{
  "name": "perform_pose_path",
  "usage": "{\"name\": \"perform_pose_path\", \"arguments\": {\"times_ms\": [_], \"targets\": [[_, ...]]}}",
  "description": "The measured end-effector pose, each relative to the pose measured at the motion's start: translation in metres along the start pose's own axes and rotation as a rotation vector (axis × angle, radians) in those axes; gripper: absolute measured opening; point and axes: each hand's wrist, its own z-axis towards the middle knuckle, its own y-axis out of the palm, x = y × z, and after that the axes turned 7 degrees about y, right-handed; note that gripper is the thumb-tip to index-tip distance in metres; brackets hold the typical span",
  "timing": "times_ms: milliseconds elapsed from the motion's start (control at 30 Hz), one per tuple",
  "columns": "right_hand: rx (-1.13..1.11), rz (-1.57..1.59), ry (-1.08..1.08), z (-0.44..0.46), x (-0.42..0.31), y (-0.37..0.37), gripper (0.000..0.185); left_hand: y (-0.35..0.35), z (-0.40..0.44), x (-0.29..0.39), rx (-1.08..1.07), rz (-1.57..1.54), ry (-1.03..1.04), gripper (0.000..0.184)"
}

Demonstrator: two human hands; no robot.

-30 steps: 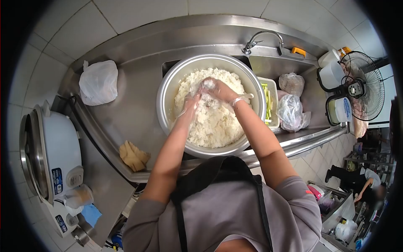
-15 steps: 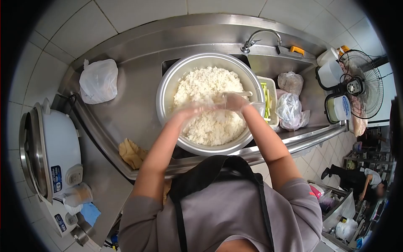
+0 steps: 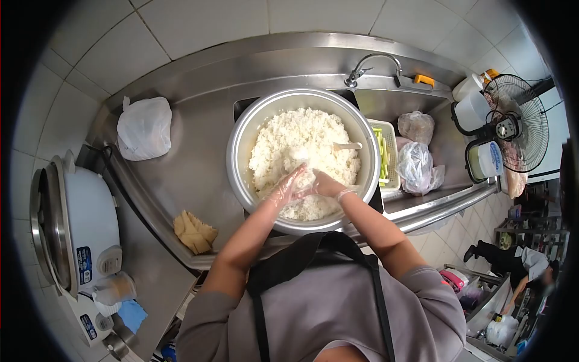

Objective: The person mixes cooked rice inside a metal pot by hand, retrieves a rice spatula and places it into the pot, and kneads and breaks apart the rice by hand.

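Observation:
A large round metal bowl holds a heap of white rice. Both hands wear clear plastic gloves and are in the rice near the bowl's front half. My left hand has its fingers stretched forward, with a small lump of rice just beyond the fingertips. Beside it, my right hand reaches in from the right, its fingers partly bent and close to the left hand; whether they hold rice cannot be made out. A white handle sticks out of the rice at the right.
Right of the bowl are a basket of green stalks, plastic bags, a faucet and a fan. On the left are a white bag, a tan cloth and a cooker. Another person bends at far right.
Both hands have drawn back toward the bowl's front edge and sit lower in the rice. The whole view has shifted slightly. The other person's arm has moved to a white bag.

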Motion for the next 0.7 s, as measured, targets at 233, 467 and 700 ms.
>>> {"name": "perform_pose_path", "arguments": {"times_ms": [233,467,700], "targets": [[0.117,0.349,-0.003,0.006,-0.032,-0.007,0.081,0.008,-0.02,0.037,-0.003,0.289,0.21,0.066],[0.165,0.509,-0.17,0.02,-0.055,-0.047,0.056,-0.012,0.044,0.063,0.215,0.932,0.614,0.04],[0.255,0.067,-0.049,0.011,-0.091,-0.071,0.054,0.007,0.057,0.077,0.055,0.533,0.836,0.046]]}}
